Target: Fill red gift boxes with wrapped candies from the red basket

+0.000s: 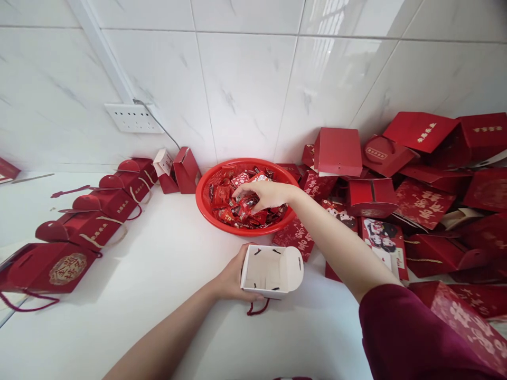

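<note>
My left hand [228, 275] is closed on the side of a small gift box [293, 270], its lid flaps spread and its white inside facing up. Nothing shows inside the box; a dark red cord handle [258, 311] hangs from its near side. Over a red plastic basket [204, 203] reaches my right hand [266, 193], with thumb and forefinger apart just above the wrapped candies [224, 196]. Its other fingers are partly hidden. Candies in red wrappers, some with white patterns, fill the basket's middle.
Several closed red gift boxes [101, 228] with cord handles stand in a row at left. Two small boxes [186, 170] lean near the wall. A heap of red boxes [423, 203] covers the right side. A socket strip [132, 118] with a cable is on the tiled wall.
</note>
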A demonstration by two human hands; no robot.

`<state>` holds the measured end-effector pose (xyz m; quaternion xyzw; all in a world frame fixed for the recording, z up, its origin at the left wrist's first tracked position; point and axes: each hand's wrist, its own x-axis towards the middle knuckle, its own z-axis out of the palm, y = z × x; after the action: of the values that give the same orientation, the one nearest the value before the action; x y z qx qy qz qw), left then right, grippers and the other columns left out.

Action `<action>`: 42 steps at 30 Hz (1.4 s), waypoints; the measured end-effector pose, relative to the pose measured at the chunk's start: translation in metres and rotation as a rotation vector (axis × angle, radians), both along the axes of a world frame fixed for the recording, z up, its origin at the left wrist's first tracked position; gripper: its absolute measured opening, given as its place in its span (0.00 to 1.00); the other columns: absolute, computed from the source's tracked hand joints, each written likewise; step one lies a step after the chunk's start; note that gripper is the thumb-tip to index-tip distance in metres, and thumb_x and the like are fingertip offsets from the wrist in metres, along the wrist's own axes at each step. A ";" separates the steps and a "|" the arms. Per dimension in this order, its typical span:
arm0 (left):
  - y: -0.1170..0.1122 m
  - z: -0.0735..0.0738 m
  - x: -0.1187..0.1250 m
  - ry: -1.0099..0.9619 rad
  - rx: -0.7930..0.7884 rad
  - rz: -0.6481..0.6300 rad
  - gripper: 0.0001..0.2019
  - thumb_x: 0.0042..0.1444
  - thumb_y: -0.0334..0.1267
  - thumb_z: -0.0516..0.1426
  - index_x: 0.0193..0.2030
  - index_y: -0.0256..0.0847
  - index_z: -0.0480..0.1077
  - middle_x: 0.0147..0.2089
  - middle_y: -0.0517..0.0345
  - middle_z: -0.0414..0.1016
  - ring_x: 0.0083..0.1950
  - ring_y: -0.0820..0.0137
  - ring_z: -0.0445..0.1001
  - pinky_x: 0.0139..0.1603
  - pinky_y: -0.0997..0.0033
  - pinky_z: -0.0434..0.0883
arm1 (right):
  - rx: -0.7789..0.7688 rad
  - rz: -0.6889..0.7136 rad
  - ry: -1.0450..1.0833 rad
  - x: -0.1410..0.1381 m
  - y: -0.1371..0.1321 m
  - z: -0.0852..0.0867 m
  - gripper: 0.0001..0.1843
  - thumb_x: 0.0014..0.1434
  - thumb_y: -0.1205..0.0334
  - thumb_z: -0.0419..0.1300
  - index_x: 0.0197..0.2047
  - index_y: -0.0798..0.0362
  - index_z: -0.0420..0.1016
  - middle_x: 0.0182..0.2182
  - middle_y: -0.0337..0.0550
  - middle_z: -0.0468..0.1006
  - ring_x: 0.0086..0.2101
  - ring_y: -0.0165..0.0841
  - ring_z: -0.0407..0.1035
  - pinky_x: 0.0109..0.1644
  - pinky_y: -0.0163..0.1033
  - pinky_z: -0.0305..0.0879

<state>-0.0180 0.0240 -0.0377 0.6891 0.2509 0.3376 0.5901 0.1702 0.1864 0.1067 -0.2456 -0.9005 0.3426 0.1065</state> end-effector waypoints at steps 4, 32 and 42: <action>0.000 0.000 0.000 0.021 0.015 0.012 0.50 0.37 0.43 0.74 0.64 0.43 0.53 0.65 0.38 0.64 0.65 0.42 0.65 0.63 0.44 0.64 | 0.010 -0.029 0.122 0.002 -0.005 -0.010 0.32 0.50 0.69 0.70 0.59 0.52 0.71 0.53 0.47 0.77 0.53 0.39 0.72 0.58 0.45 0.66; 0.002 -0.003 -0.001 0.108 0.131 0.187 0.48 0.40 0.43 0.73 0.65 0.45 0.52 0.63 0.42 0.66 0.63 0.47 0.67 0.61 0.44 0.66 | 0.139 -0.797 -0.145 0.043 -0.074 -0.009 0.25 0.58 0.43 0.63 0.20 0.52 0.66 0.19 0.39 0.73 0.24 0.32 0.68 0.27 0.35 0.56; 0.000 0.002 -0.001 0.090 0.081 0.161 0.48 0.40 0.43 0.73 0.65 0.45 0.51 0.63 0.42 0.66 0.63 0.47 0.67 0.61 0.47 0.66 | 0.360 -0.445 -0.283 -0.027 -0.032 -0.004 0.12 0.66 0.66 0.53 0.49 0.52 0.76 0.48 0.48 0.81 0.47 0.40 0.74 0.48 0.39 0.65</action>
<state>-0.0192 0.0236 -0.0362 0.7048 0.3178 0.3622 0.5207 0.1427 0.1546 0.1025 -0.4589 -0.8768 0.1086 0.0942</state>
